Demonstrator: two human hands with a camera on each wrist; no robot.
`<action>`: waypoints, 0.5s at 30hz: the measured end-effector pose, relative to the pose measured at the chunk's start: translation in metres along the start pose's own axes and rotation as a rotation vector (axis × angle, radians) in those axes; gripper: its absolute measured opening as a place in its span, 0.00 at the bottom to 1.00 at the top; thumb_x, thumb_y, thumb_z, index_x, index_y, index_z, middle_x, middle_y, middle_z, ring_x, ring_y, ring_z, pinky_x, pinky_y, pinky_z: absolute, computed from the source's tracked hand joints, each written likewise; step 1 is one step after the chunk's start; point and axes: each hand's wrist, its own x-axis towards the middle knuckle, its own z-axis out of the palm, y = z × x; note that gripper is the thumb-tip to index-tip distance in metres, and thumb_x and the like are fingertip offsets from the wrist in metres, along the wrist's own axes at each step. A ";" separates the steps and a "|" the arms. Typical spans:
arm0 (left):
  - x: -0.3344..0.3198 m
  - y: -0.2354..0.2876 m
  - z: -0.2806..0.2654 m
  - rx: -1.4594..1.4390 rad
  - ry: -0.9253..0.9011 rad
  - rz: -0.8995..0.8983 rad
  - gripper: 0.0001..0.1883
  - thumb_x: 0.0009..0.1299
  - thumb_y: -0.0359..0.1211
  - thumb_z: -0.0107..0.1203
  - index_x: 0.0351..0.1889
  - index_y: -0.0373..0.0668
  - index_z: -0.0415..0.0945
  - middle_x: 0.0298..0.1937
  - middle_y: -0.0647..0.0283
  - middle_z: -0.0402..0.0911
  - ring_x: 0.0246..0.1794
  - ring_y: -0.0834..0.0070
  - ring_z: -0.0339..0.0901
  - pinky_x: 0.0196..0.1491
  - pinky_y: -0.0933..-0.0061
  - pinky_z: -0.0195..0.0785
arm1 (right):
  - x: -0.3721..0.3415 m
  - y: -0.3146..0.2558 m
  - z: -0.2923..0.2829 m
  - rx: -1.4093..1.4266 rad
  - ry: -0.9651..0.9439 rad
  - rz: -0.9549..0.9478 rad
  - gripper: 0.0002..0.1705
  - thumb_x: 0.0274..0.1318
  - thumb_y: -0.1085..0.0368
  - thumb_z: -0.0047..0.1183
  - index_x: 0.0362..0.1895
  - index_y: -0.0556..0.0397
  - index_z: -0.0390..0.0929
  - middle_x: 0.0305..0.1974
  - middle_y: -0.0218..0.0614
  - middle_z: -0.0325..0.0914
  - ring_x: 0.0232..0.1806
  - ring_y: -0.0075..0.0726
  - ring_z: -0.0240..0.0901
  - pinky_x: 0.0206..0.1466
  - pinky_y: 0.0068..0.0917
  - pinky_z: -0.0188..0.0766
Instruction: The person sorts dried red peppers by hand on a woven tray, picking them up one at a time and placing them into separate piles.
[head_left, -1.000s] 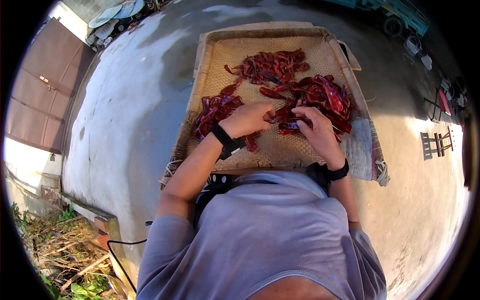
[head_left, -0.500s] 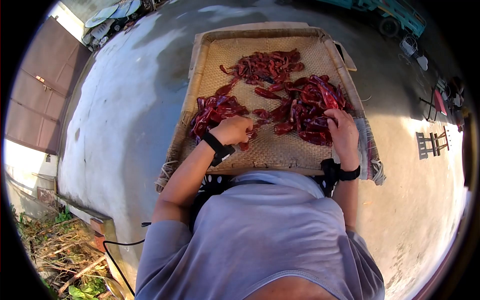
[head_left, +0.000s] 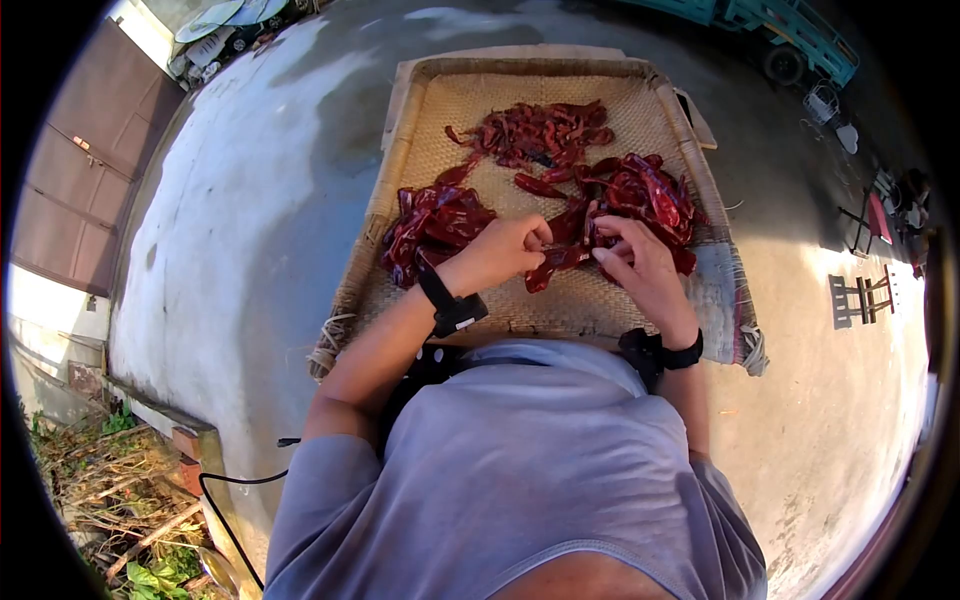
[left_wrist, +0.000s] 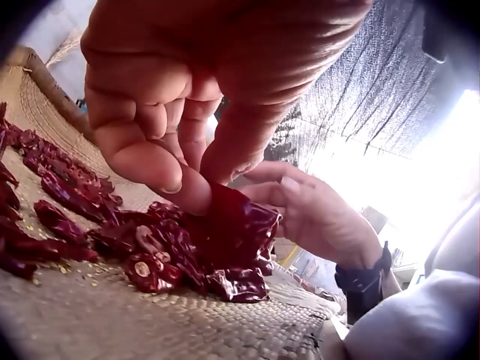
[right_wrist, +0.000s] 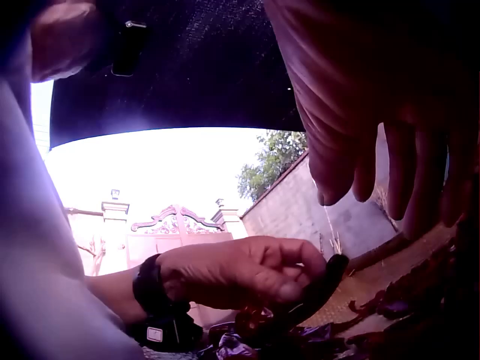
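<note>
My left hand (head_left: 500,252) pinches a dark red dried pepper (left_wrist: 229,225) between thumb and forefinger, above the woven tray (head_left: 480,310). The right hand (head_left: 645,272) hovers just to its right with fingers loosely bent, beside the right pepper pile (head_left: 655,195); in the right wrist view its fingers hang down with nothing visible between them. A second pile of glossy peppers (head_left: 430,225) lies left of the left hand. Smaller, shrivelled pieces (head_left: 545,130) are heaped toward the tray's far side.
A grey cloth (head_left: 715,300) covers the tray's right front corner. Pale seeds dot the weave in the left wrist view. Beyond are a brown metal gate (head_left: 90,160), a teal cart (head_left: 800,40) and a small stool (head_left: 878,293); a cable (head_left: 240,480) hangs at left.
Since half a second ago, my left hand has moved right from the left pile to mid-tray. The right hand has come left from the right pile's outer edge, close to the left hand.
</note>
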 end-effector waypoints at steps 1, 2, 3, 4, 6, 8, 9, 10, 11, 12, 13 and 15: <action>0.002 0.001 0.007 -0.009 0.004 0.067 0.12 0.66 0.26 0.57 0.47 0.34 0.73 0.33 0.63 0.79 0.32 0.80 0.75 0.36 0.75 0.70 | 0.002 0.000 0.010 0.142 -0.075 0.016 0.17 0.61 0.67 0.58 0.54 0.53 0.75 0.48 0.40 0.76 0.39 0.35 0.79 0.43 0.29 0.75; 0.005 0.000 0.014 -0.018 0.008 0.133 0.12 0.66 0.26 0.57 0.47 0.34 0.73 0.33 0.63 0.79 0.33 0.80 0.76 0.37 0.75 0.70 | 0.004 0.005 0.020 0.159 -0.092 -0.057 0.18 0.61 0.68 0.57 0.55 0.53 0.74 0.47 0.40 0.77 0.40 0.34 0.79 0.43 0.29 0.75; 0.005 0.004 0.018 -0.027 0.014 0.198 0.12 0.66 0.26 0.57 0.47 0.34 0.73 0.33 0.63 0.79 0.34 0.80 0.76 0.38 0.75 0.70 | 0.006 0.005 0.027 0.178 -0.111 -0.129 0.18 0.62 0.69 0.56 0.57 0.53 0.73 0.46 0.40 0.78 0.41 0.33 0.79 0.44 0.29 0.75; 0.003 0.008 0.018 -0.023 -0.004 0.143 0.12 0.67 0.28 0.58 0.46 0.34 0.73 0.34 0.62 0.80 0.36 0.79 0.76 0.40 0.75 0.71 | 0.007 0.004 0.028 0.301 -0.139 -0.026 0.15 0.61 0.71 0.55 0.53 0.54 0.75 0.43 0.40 0.79 0.43 0.36 0.79 0.46 0.29 0.75; 0.001 0.013 0.011 -0.032 -0.015 0.107 0.12 0.67 0.29 0.59 0.46 0.35 0.73 0.35 0.62 0.80 0.37 0.79 0.76 0.40 0.75 0.71 | 0.007 0.000 0.016 0.092 -0.039 -0.055 0.13 0.60 0.72 0.55 0.49 0.54 0.78 0.41 0.40 0.80 0.44 0.38 0.79 0.47 0.30 0.74; 0.002 0.004 -0.004 0.092 0.044 0.112 0.14 0.67 0.30 0.59 0.48 0.37 0.74 0.39 0.59 0.81 0.38 0.72 0.79 0.41 0.70 0.72 | 0.006 0.004 0.006 -0.016 0.138 -0.093 0.09 0.57 0.73 0.55 0.43 0.55 0.80 0.40 0.40 0.79 0.44 0.44 0.78 0.49 0.32 0.73; 0.003 -0.005 -0.014 0.269 0.107 0.106 0.14 0.66 0.30 0.59 0.49 0.37 0.74 0.41 0.59 0.81 0.40 0.68 0.79 0.44 0.67 0.72 | 0.005 0.005 -0.005 -0.067 0.218 -0.093 0.09 0.59 0.73 0.55 0.44 0.54 0.80 0.41 0.42 0.79 0.44 0.46 0.78 0.49 0.33 0.72; 0.004 -0.013 -0.026 0.446 0.169 0.100 0.14 0.66 0.30 0.59 0.50 0.38 0.75 0.43 0.58 0.81 0.43 0.65 0.79 0.46 0.64 0.72 | 0.005 0.010 -0.014 -0.157 0.317 -0.100 0.10 0.59 0.73 0.54 0.45 0.54 0.80 0.41 0.42 0.79 0.44 0.47 0.77 0.49 0.34 0.72; 0.004 -0.021 -0.036 0.624 0.230 0.093 0.15 0.66 0.30 0.58 0.50 0.38 0.75 0.45 0.57 0.81 0.45 0.61 0.79 0.49 0.62 0.72 | 0.005 0.015 -0.023 -0.247 0.417 -0.106 0.10 0.59 0.73 0.54 0.45 0.53 0.80 0.42 0.43 0.78 0.45 0.48 0.77 0.49 0.35 0.72; 0.004 -0.030 -0.045 0.703 0.240 0.058 0.16 0.66 0.30 0.58 0.52 0.39 0.75 0.48 0.56 0.80 0.49 0.58 0.76 0.52 0.60 0.70 | 0.003 0.023 -0.030 -0.312 0.452 -0.070 0.10 0.59 0.73 0.54 0.45 0.52 0.80 0.42 0.43 0.78 0.45 0.49 0.76 0.49 0.37 0.72; 0.004 -0.037 -0.053 0.783 0.250 0.024 0.17 0.65 0.30 0.58 0.53 0.40 0.74 0.51 0.55 0.79 0.53 0.55 0.74 0.55 0.58 0.68 | 0.001 0.032 -0.036 -0.377 0.488 -0.034 0.10 0.59 0.73 0.53 0.45 0.52 0.80 0.42 0.43 0.77 0.45 0.50 0.76 0.49 0.38 0.72; 0.008 -0.049 -0.062 0.881 0.255 -0.069 0.20 0.65 0.32 0.59 0.56 0.42 0.74 0.56 0.54 0.77 0.58 0.51 0.70 0.60 0.55 0.65 | -0.001 0.054 -0.046 -0.467 0.527 0.027 0.11 0.59 0.73 0.53 0.45 0.50 0.79 0.43 0.43 0.76 0.45 0.52 0.75 0.48 0.40 0.72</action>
